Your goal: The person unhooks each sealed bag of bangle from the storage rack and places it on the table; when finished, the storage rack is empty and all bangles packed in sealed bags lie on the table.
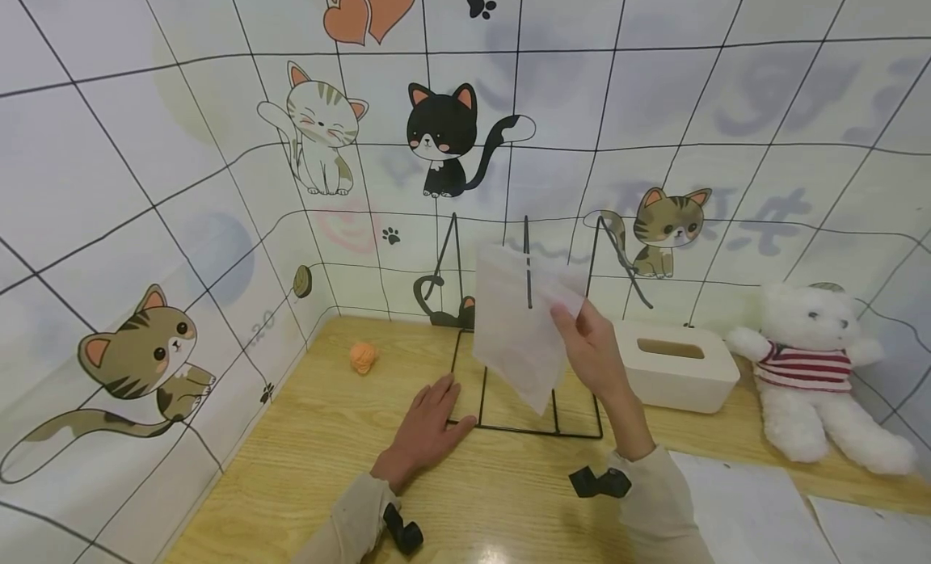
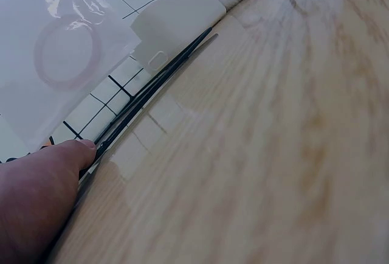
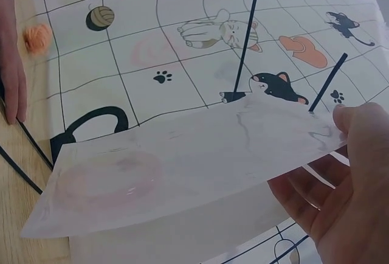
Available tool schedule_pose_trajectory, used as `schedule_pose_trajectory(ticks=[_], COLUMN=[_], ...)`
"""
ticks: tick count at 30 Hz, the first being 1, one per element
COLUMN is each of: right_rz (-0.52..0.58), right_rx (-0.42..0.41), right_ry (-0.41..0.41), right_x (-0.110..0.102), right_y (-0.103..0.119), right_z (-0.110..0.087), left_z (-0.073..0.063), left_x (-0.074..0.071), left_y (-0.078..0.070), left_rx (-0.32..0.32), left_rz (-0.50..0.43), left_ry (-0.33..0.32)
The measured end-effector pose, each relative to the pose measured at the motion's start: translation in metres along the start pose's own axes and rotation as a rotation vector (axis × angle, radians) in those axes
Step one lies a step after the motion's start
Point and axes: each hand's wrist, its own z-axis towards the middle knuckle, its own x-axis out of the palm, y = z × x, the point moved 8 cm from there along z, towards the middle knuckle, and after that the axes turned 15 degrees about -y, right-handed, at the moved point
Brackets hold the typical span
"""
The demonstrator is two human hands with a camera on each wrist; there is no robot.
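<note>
My right hand (image 1: 592, 346) pinches a thin translucent plastic bag (image 1: 512, 321) near its right edge, thumb on the near face. The bag hangs upright in front of a black wire rack (image 1: 538, 431), one lower corner pointing down. In the head view, the rack's middle prong (image 1: 529, 289) overlaps the bag's upper part. Through the plastic a faint pinkish ring (image 2: 40, 60) shows in the left wrist view. My left hand (image 1: 429, 423) rests at the rack's front left corner, fingers extended. Its thumb (image 2: 67, 157) lies against the black wire in the left wrist view.
A white tissue box (image 1: 684, 386) stands right of the rack, beside a white teddy bear (image 1: 807, 386) in a striped shirt. Paper sheets (image 1: 742, 507) lie at the front right. An orange ball of yarn (image 1: 363, 357) sits at the back left. Cat-patterned walls (image 1: 378, 225) enclose the wooden table.
</note>
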Motion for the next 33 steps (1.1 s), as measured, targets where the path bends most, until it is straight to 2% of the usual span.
schedule_pose_trajectory(ticks=[10, 20, 26, 33], right_rz=[-0.030, -0.099, -0.076, -0.037], right_rx=[-0.035, -0.001, -0.017, -0.064], right_ry=[0.008, 0.008, 0.007, -0.044], right_x=[-0.002, -0.007, -0.008, -0.011], right_y=[0.007, 0.009, 0.012, 0.017], right_z=[-0.001, -0.002, -0.002, 0.000], left_z=[0.001, 0.000, 0.000, 0.000], left_x=[-0.001, 0.000, 0.002, 0.002], left_y=[-0.001, 0.000, 0.001, 0.001], left_rx=[0.001, -0.004, 0.002, 0.004], left_rz=[0.008, 0.000, 0.010, 0.002], left_ry=[-0.005, 0.000, -0.005, -0.007])
